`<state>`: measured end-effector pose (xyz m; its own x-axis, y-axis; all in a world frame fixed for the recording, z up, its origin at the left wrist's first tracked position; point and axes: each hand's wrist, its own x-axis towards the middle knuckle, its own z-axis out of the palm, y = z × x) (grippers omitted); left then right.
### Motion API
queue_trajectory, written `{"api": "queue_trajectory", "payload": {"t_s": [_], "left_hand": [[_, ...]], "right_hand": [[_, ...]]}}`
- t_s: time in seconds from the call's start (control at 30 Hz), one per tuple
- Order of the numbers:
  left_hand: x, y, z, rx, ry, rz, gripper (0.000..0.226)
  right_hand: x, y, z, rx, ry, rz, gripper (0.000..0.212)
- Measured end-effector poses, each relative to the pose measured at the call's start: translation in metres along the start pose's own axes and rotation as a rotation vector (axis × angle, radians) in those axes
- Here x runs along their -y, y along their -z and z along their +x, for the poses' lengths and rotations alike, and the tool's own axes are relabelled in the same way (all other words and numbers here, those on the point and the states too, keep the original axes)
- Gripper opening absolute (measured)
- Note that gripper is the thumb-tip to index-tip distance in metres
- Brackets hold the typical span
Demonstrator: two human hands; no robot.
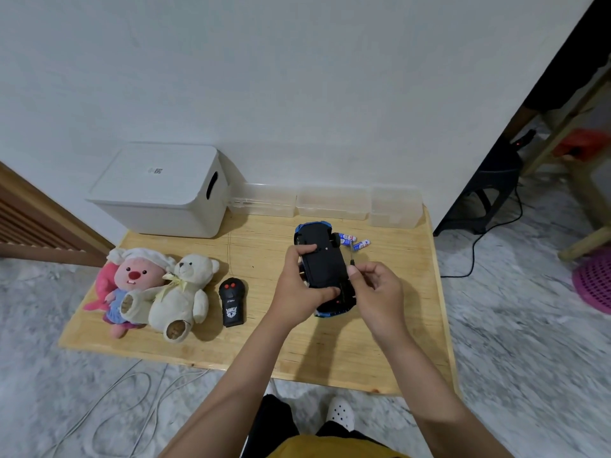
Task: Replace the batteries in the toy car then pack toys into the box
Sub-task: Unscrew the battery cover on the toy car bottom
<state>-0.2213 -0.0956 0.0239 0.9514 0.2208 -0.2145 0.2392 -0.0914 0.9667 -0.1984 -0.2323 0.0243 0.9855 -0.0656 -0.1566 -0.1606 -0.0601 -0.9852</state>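
- Head view: a person stood over a low wooden table (330,352) set against a white wall, working on a blue-and-black toy car (325,262) turned belly-up above the tabletop.
- The left hand (297,292) gripped the car from its left side, fingers curled over the black underside and thumb pressed near the rear end.
- The right hand (377,292) sat against the car's right edge, fingers curled inward and pinching a small dark tool (352,261) whose thin tip stuck up beside the chassis; what the tool was could not be told.
- Loose blue-and-white batteries (355,241) lay on the table just behind the car's far end.
- A black remote control (232,300) with two red buttons lay flat to the left of the hands, a thin antenna wire running up from it.
- Farther left, a cream teddy bear (182,295) leaned against a pink plush toy (132,282) in a white bonnet.
- A white lidded storage box (158,190) stood at the table's back left corner, with three clear plastic containers (334,201) lined up along the wall beside it.
- A white perforated shoe (340,413) showed on the marble floor below the table edge.
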Motion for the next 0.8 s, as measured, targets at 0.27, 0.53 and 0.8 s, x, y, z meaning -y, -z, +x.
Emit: {"api": "queue_trajectory", "payload": {"t_s": [0.27,0.53,0.8], "left_hand": [[-0.033,-0.001,-0.009,0.060,-0.032,-0.182,0.073],[-0.049,-0.005,-0.018,0.027,-0.120,-0.166,0.069],[-0.060,-0.010,-0.024,0.029,-0.165,-0.249,0.063]], "right_hand": [[0.041,0.007,-0.003,-0.088,0.324,-0.019,0.011],[0.069,0.011,-0.004,-0.095,0.350,0.214,0.014],[0.070,0.004,-0.010,-0.107,0.493,0.170,0.009]]}}
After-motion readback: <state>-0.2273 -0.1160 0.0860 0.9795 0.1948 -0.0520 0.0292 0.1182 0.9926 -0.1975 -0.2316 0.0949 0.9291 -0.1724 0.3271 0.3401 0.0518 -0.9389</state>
